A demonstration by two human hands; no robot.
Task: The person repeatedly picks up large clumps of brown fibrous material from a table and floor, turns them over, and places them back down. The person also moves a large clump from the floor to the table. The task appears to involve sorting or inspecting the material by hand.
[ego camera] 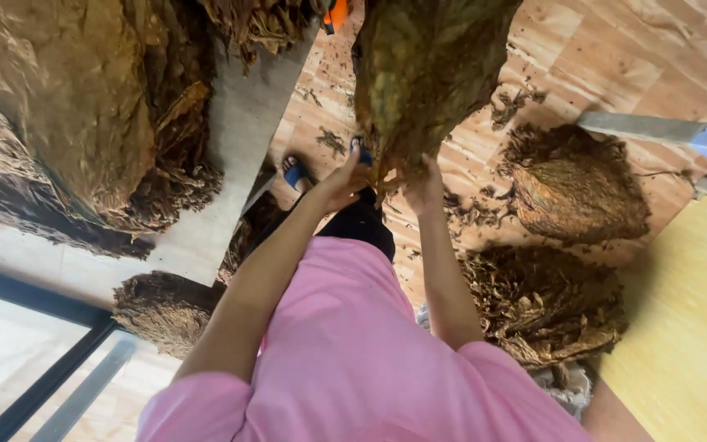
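A large dried brown-green leaf (427,74) hangs spread out in front of me. Both my hands hold it at its narrow stem end. My left hand (341,184) pinches the stem from the left with fingers partly spread. My right hand (427,184) grips the same end from the right. Both bare arms reach out from my pink shirt (345,352). Under the hands, my feet in blue sandals (296,172) stand on the wood-patterned floor (583,57).
Heaps of dried leaves lie around: a big mound on the left (67,106), a smaller one below it (165,307), two on the right (574,184) (546,303). A grey slab (239,139) runs past the left mound. A yellow surface (689,327) sits far right, a black-framed glass panel (42,344) bottom left.
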